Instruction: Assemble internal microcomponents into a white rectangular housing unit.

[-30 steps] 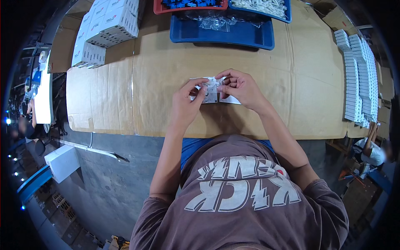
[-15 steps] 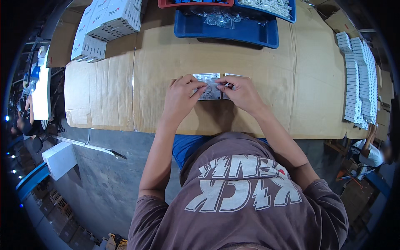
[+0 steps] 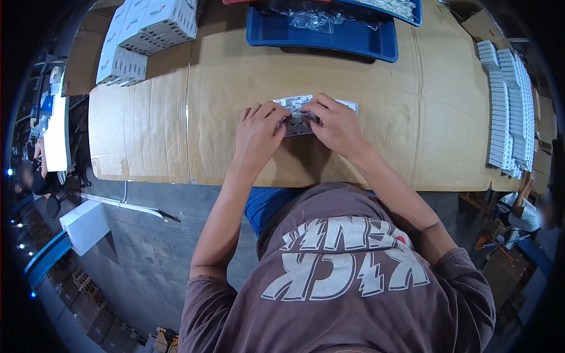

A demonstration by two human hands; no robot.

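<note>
A flat white-and-grey printed piece [image 3: 299, 127], perhaps a small box or card, lies on the cardboard-covered table in front of me. My left hand [image 3: 258, 130] is over its left edge, fingers bent and thumb pinched against them. From the other side my right hand [image 3: 337, 125] reaches over it, thumb and fingertips pinched together. Something small and pale sits between the two sets of fingertips, too small to make out. Behind my right hand, part of a second flat white piece [image 3: 349, 106] shows.
Blue trays [image 3: 321, 42] hold clear plastic bags and, behind, small white parts [image 3: 394, 7]. White boxes [image 3: 158, 26] are stacked at the far left. More white boxes [image 3: 500, 112] stand in rows along the right edge. Other people are at both sides.
The printed piece now lies slightly tilted, its right end raised toward the far side. My right hand has shifted a little left and away from me. Both hands stay pinched.
</note>
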